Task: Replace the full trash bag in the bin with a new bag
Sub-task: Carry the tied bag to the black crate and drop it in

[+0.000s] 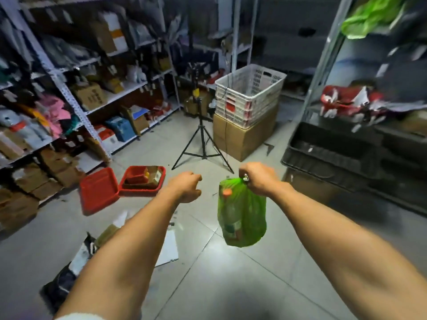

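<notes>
A full green trash bag (242,215) hangs in the air above the tiled floor, its neck gathered at the top. My right hand (260,179) grips that neck and carries the bag's weight. Bottles and other rubbish show through the thin plastic. My left hand (184,188) is stretched forward beside it, to the left of the bag, fingers loosely curled and holding nothing. More green bag plastic (372,17) lies on the top shelf at the upper right. No bin is plainly in view.
A black tripod (203,144) stands ahead on the floor. Behind it a white crate (249,95) sits on a cardboard box (242,137). Red trays (99,190) and papers lie at the left by the shelving (69,93). Black crates (335,153) line the right.
</notes>
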